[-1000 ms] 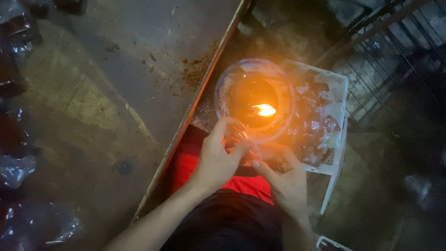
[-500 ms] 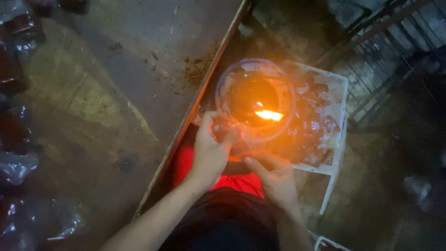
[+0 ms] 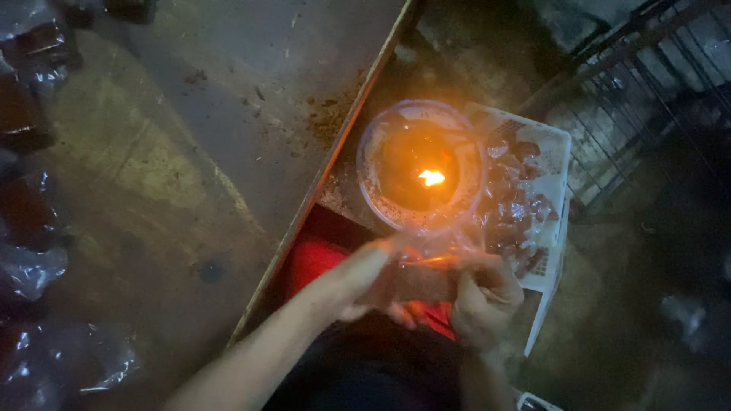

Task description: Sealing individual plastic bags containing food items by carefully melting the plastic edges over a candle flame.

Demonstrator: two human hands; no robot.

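Observation:
My left hand (image 3: 365, 278) and my right hand (image 3: 483, 297) hold one small dark brown block wrapped in clear plastic (image 3: 422, 278) between them, just below a round bowl (image 3: 373, 148). A small flame (image 3: 432, 178) burns in the middle of the bowl. The plastic's loose top edge (image 3: 449, 240) reaches up toward the bowl's near rim and glows orange. Both hands are blurred, with fingers closed on the packet.
A white slotted basket (image 3: 556, 144) right of the bowl holds several wrapped dark blocks. A worn table (image 3: 190, 152) with a wooden edge runs on the left, with more plastic-wrapped blocks (image 3: 30, 221) at its far left. A metal grate (image 3: 647, 84) stands upper right. Red fabric (image 3: 312, 259) lies under my hands.
Both hands have drawn back from the bowl's rim toward me, bringing the wrapped block with them. The left hand turned flatter along the packet. The flame stays lit.

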